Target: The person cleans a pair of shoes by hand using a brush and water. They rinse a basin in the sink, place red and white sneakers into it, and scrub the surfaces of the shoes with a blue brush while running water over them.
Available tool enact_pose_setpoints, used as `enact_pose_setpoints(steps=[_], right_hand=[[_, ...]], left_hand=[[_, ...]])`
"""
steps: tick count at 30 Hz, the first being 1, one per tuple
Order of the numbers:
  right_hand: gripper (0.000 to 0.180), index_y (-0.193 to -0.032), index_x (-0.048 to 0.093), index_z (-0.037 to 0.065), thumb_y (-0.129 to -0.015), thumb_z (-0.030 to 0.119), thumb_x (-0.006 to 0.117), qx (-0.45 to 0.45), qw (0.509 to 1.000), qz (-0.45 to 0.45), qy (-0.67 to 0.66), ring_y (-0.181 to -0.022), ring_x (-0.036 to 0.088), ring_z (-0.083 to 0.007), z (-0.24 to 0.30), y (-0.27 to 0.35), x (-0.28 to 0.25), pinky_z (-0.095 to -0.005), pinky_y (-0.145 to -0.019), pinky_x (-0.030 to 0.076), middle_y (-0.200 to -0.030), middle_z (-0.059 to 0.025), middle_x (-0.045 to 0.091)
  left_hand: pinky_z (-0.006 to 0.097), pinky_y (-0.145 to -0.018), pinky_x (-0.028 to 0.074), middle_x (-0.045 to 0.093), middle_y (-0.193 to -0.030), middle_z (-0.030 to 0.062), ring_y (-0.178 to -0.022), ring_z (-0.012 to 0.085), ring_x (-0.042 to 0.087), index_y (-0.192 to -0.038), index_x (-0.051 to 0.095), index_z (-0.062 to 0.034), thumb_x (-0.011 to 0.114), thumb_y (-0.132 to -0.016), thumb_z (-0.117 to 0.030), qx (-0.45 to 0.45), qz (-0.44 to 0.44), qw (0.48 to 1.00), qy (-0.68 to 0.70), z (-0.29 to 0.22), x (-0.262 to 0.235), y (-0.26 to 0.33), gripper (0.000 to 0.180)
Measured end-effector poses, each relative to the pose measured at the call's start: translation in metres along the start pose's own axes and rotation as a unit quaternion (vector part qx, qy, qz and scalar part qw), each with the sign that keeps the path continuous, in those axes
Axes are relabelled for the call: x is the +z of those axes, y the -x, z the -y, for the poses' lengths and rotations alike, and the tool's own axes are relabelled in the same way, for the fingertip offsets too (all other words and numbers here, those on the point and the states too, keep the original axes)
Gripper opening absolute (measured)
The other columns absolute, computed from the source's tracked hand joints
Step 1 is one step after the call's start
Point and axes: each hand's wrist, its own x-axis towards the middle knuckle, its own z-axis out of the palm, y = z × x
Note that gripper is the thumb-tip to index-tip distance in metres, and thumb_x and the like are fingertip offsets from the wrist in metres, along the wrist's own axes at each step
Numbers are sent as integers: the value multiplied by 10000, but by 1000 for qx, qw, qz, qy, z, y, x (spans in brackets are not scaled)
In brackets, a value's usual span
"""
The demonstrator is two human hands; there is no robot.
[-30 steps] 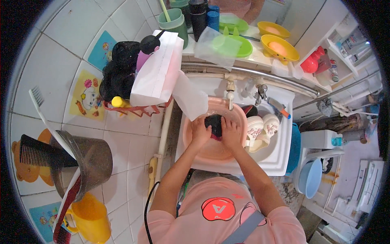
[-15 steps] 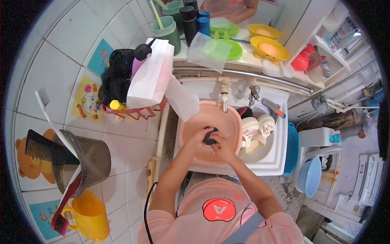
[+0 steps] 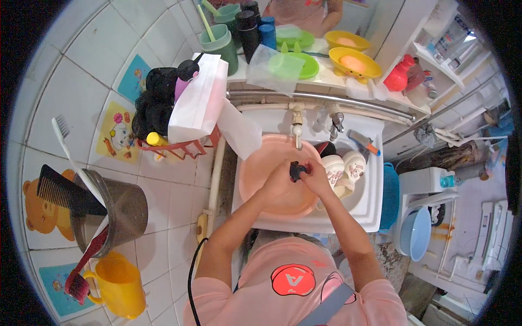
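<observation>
1 pink basin (image 3: 261, 174), 2 yellow bowls (image 3: 352, 61), 2 green cups (image 3: 217, 43), 1 comb (image 3: 54, 187).

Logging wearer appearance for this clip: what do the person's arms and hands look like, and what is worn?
Both forearms are bare, with no gloves, watch or rings visible on the left hand or right hand. Short pink sleeves belong to a pink shirt with a red chest patch.

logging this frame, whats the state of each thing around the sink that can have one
small black object: gripped between both hands over the basin
left hand: closed on the black object
right hand: closed on the black object
pink basin: upright in the sink
tap: no water stream visible
white cups: lying in the sink beside the basin
</observation>
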Motion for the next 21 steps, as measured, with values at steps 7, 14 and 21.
enact_pose_setpoints(steps=[7, 14, 21], right_hand=[[564, -1283, 427, 113, -742, -24, 510, -346, 841, 47, 412, -1229, 343, -340, 46, 17, -11, -397, -995, 359, -1333, -194, 325], [319, -1074, 517, 44, -764, 118, 513, -331, 830, 67, 444, -867, 581, -286, 30, -13, -11, -383, -730, 482, -913, -118, 558], [271, -1038, 557, 35, -788, 118, 494, -145, 822, 103, 542, -780, 617, -284, 37, -14, 16, -408, -612, 494, -891, -100, 624]], left_hand=[[257, -501, 440, 580, -764, 30, -627, 112, 540, -984, 579, -30, 621, -699, -43, -194, 160, 934, 253, -28, -37, -16, 288], [259, -505, 449, 579, -752, 47, -630, 127, 550, -975, 583, -36, 642, -689, -68, -272, 339, 898, 69, -30, -41, -37, 294], [286, -608, 459, 578, -806, 73, -763, 120, 550, -942, 586, -27, 627, -722, -52, -26, 69, 997, -16, -8, -20, -13, 225]])
